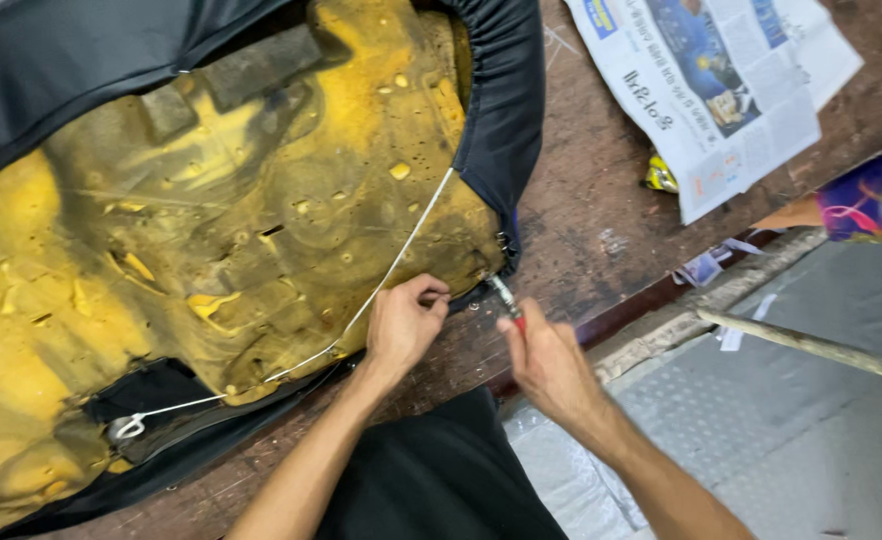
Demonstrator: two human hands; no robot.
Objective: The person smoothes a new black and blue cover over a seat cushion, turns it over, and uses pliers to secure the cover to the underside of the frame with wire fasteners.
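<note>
A large yellow, grimy foam seat cushion [231, 210] lies upside down on a brown workbench [601, 200], with a black cover [501, 100] wrapped round its edges. A thin white cord [381, 285] runs across the foam from the right edge down to a metal hook [129, 428] at the lower left. My left hand [406, 320] pinches the cover's edge at the cushion's near rim, beside the cord. My right hand [551, 365] grips a small red-handled tool [506, 300] whose metal tip points at the same edge.
Newspaper sheets [721, 80] lie on the bench at the upper right, with a small yellow object [661, 175] under their edge. A wooden stick [811, 345] lies across grey floor mats [781, 430]. Another person's colourful sleeve [876, 200] shows at the right edge.
</note>
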